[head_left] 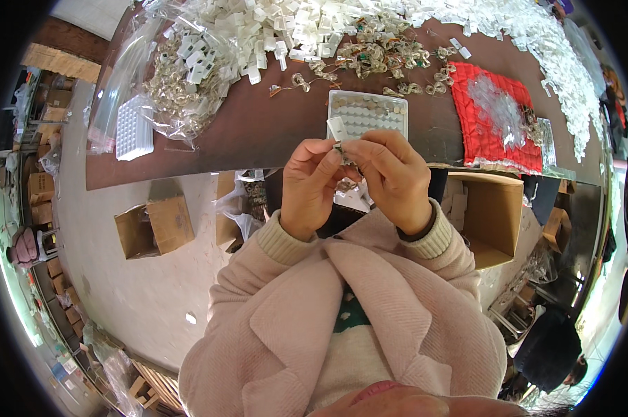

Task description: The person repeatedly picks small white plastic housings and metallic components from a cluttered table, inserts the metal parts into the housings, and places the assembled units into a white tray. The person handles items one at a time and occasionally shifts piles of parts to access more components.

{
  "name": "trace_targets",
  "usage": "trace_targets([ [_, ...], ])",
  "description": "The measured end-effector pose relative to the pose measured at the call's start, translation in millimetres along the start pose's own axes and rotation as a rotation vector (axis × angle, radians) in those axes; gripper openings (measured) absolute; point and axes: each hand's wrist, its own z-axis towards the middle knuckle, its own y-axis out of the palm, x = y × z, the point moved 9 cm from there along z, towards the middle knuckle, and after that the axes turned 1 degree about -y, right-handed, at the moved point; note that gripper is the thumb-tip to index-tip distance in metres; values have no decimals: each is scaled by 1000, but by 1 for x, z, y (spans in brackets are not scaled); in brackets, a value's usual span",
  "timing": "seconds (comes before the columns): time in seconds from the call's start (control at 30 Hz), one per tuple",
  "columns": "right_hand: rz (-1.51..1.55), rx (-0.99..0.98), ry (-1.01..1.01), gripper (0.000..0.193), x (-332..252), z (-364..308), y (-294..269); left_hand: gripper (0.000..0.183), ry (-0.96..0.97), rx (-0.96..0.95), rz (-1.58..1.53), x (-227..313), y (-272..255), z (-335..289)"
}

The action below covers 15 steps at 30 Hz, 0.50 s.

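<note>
Over the table's near edge, my two hands meet with fingertips together. My left hand (pixel 310 182) is closed in a pinch on a small white plastic case (pixel 337 128), whose flat end sticks up past the fingers. A tiny greenish part shows at the fingertips. Pressed against the same spot, my right hand (pixel 396 175) has its thumb and forefinger closed; what lies between them is too small and covered to name. Just beyond them, a white tray (pixel 332 104) holds rows of small round pieces, partly hidden by my right hand.
White plastic cases (pixel 293 28) heap along the table's far side. Coiled clear wires (pixel 380 52) lie in front of them. At left are a clear bag (pixel 182 104) and stacked white trays (pixel 134 131); at right, a red quilted cloth (pixel 470 97). Cardboard boxes (pixel 171 222) stand below.
</note>
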Motion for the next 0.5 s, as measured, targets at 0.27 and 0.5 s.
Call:
trace_targets([
  [0.27, 49, 69, 46, 29, 0, -1, -6, 13, -21, -25, -33, 1, 0, -2],
  [0.5, 51, 79, -32, 33, -3, 0, -3, 13, -57, -49, -22, 0, 3, -2],
])
